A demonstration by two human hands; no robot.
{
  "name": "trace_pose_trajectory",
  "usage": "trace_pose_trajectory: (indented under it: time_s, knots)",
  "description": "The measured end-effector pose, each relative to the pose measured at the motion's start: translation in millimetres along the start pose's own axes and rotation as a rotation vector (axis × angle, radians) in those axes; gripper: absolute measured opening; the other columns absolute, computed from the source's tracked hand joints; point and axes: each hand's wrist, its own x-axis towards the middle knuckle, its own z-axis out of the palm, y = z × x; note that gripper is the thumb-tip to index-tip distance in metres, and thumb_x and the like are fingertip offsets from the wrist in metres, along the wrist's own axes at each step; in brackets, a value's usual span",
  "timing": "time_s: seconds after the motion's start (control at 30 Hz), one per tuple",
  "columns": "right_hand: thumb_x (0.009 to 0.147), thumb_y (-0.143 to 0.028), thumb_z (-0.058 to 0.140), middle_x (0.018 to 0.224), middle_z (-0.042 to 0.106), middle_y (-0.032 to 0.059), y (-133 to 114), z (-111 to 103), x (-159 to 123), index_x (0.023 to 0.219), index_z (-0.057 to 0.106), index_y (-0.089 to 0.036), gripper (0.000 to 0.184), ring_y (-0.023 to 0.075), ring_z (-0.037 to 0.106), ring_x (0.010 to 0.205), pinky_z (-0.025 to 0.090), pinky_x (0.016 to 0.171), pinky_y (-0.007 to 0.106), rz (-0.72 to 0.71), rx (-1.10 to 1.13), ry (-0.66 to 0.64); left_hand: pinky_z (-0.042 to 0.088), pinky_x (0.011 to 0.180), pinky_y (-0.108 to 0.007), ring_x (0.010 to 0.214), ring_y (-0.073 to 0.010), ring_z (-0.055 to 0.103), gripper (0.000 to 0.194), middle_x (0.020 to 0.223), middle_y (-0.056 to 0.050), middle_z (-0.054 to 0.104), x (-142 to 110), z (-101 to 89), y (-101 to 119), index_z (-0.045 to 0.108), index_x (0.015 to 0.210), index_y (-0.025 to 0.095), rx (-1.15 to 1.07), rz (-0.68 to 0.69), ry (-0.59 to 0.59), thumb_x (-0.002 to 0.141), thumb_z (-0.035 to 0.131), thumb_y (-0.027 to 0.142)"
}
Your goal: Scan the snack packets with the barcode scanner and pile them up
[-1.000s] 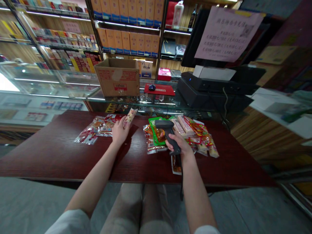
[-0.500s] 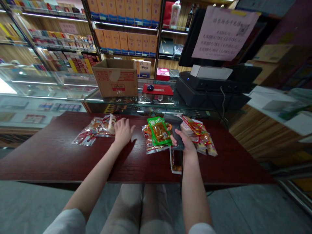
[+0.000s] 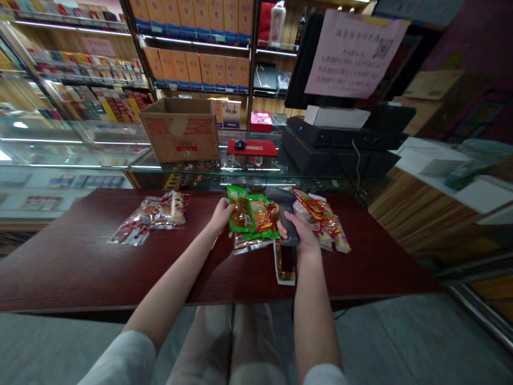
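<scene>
While one hand (image 3: 222,215) holds one packet (image 3: 241,214), the other (image 3: 303,231) grips one scanner (image 3: 283,200).

You have bare table (image 3: 196,220) to pass over between the snack packets (image 3: 154,215) on the left and your left hand (image 3: 222,215). Rightward, the green pouch (image 3: 241,211) it pinches and the barcode scanner (image 3: 292,231) in your right hand (image 3: 305,235) block a low path; beyond the table's far edge stands the cardboard box (image 3: 182,136).

Viewed from its near edge, the dark-red desk (image 3: 92,272) bears clear-and-red packets (image 3: 160,212) at 11 o'clock, a packet pile (image 3: 249,244) at 12 and — toward 1 o'clock — a mixed heap (image 3: 326,220), with a white-edged item (image 3: 285,267) nearer.
</scene>
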Motion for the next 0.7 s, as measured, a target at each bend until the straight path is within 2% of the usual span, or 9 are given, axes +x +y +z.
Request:
trace_pose_trajectory:
  time_s: [0.13, 0.23, 0.3, 0.43, 0.53, 0.63, 0.7]
  knots:
    - [0.082, -0.042, 0.065, 0.057, 0.055, -0.008, 8, 7, 1, 0.112, 0.042, -0.024, 0.043, 0.0087, 0.045, 0.039, 0.036, 0.035, 0.018, 0.114, -0.062, -0.107, 0.042, 0.056, -0.022, 0.057, -0.01, 0.05, 0.025, 0.065, 0.006, 0.052, -3, -39.3, 15, 0.045, 0.078, 0.021, -0.213, -0.016, 0.088, 0.069, 0.064, 0.032]
    - [0.082, -0.043, 0.065, 0.053, 0.053, -0.0081, 17, 19, 5, 0.113, 0.045, -0.021, 0.043, 0.009, 0.046, 0.039, 0.037, 0.036, 0.018, 0.192, -0.109, -0.202, 0.043, 0.056, -0.022, 0.057, -0.0098, 0.051, 0.025, 0.065, 0.007, 0.053, -3, -64.9, 23, 0.042, 0.081, 0.021, -0.257, -0.009, 0.195, 0.07, 0.063, 0.03]
    - [0.083, -0.043, 0.065, 0.054, 0.053, -0.0072, 24, 27, 7, 0.112, 0.048, -0.019, 0.041, 0.0086, 0.047, 0.04, 0.037, 0.036, 0.018, 0.212, -0.114, -0.26, 0.044, 0.057, -0.022, 0.057, -0.0098, 0.052, 0.023, 0.066, 0.007, 0.053, -3, -75.0, 24, 0.041, 0.082, 0.022, -0.277, -0.026, 0.251, 0.072, 0.061, 0.028]
    - [0.083, -0.044, 0.067, 0.059, 0.053, -0.0061, 35, 36, 10, 0.108, 0.05, -0.019, 0.039, 0.0082, 0.048, 0.042, 0.039, 0.037, 0.019, 0.252, -0.1, -0.316, 0.047, 0.06, -0.025, 0.058, -0.0112, 0.053, 0.02, 0.067, 0.006, 0.053, -6, -79.1, 22, 0.04, 0.08, 0.022, -0.266, -0.036, 0.331, 0.073, 0.059, 0.027]
    - [0.081, -0.041, 0.07, 0.076, 0.06, -0.002, 39, 38, 10, 0.106, 0.049, -0.02, 0.039, 0.006, 0.048, 0.045, 0.039, 0.036, 0.018, 0.24, -0.061, -0.286, 0.048, 0.061, -0.028, 0.06, -0.0131, 0.055, 0.02, 0.067, 0.006, 0.051, -7, -77.3, 17, 0.04, 0.08, 0.023, -0.209, -0.031, 0.352, 0.074, 0.058, 0.029]
    - [0.08, -0.04, 0.07, 0.093, 0.062, 0.002, 37, 37, 10, 0.104, 0.049, -0.02, 0.037, 0.0041, 0.048, 0.046, 0.039, 0.036, 0.018, 0.221, -0.028, -0.273, 0.05, 0.066, -0.03, 0.064, -0.015, 0.057, 0.017, 0.07, 0.004, 0.053, -4, -80.5, 16, 0.042, 0.084, 0.023, -0.085, -0.006, 0.353, 0.076, 0.056, 0.027]
    - [0.082, -0.04, 0.068, 0.086, 0.063, 0.0008, 35, 33, 10, 0.104, 0.049, -0.02, 0.036, 0.0049, 0.048, 0.044, 0.039, 0.035, 0.018, 0.216, -0.042, -0.268, 0.051, 0.072, -0.033, 0.071, -0.017, 0.06, 0.014, 0.075, 0.001, 0.057, -2, -87.6, 20, 0.045, 0.089, 0.022, 0.058, 0.036, 0.354, 0.078, 0.053, 0.022]
